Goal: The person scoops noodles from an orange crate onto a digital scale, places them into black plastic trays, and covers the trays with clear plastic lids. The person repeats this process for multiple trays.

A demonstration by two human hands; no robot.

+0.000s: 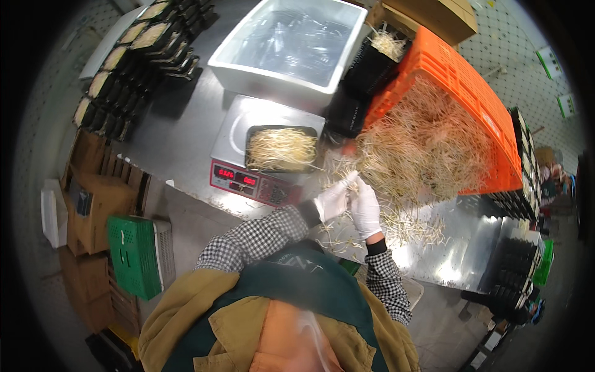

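Observation:
My left hand (pixel 332 200) and my right hand (pixel 366 209), both in white gloves, meet at the fingertips over the table's near side. A few bean sprouts (pixel 351 189) show pinched between them; the fingers partly hide these. Left of my hands, a black plastic tray (pixel 318 148) filled with bean sprouts (pixel 281 148) rests on the steel platform of a digital scale (pixel 228 135) with lit red digits. To the right, a large heap of bean sprouts (pixel 418 144) spills from an orange plastic crate (pixel 465 60) tipped on its side. Loose sprouts (pixel 413 228) lie scattered around my hands.
Behind the scale stands a white foam box (pixel 274 81) holding clear plastic. Black trays (pixel 346 109) stand between it and the crate. Filled trays (pixel 111 88) are stacked at the table's far left, and more stacked trays (pixel 513 265) stand at right. Green crates (pixel 132 255) sit below left.

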